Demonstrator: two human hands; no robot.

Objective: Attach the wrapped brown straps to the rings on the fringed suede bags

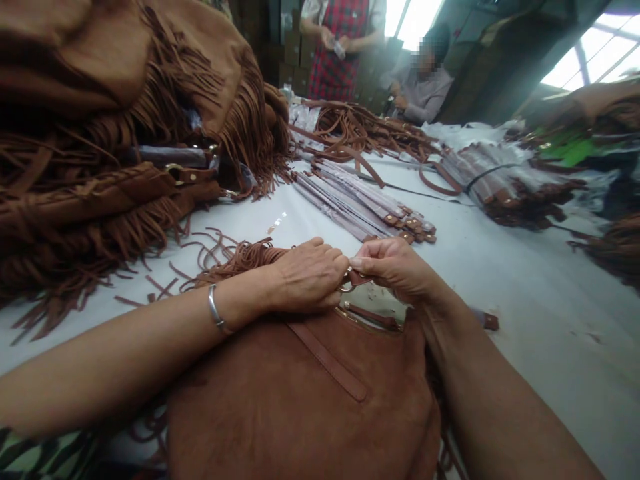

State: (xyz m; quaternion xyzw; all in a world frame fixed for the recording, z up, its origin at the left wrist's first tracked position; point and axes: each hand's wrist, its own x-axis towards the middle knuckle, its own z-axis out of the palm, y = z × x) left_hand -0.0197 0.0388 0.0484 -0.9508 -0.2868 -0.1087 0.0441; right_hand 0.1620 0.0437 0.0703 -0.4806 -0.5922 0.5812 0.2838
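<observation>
A brown suede handbag (300, 400) with fringe lies in front of me, a leather strip stitched on its upper side. At its top edge my left hand (315, 277) is closed, fingers curled over the bag by a metal ring (346, 287). My right hand (395, 267) pinches a short brown leather tab (359, 277) at that ring, its thumb and forefinger meeting the left fingertips. Below the hands the bag's mouth shows a zipper edge and a pale lining. What lies inside my left fist is partly hidden.
Fringed brown bags (200, 73) are piled high at the left. Wrapped straps (360, 200) lie beyond my hands, with a tied bundle (505, 177) farther right. Loose brown straps (360, 130) cover the table's back. Two people are beyond it, one in a checked apron (337, 53).
</observation>
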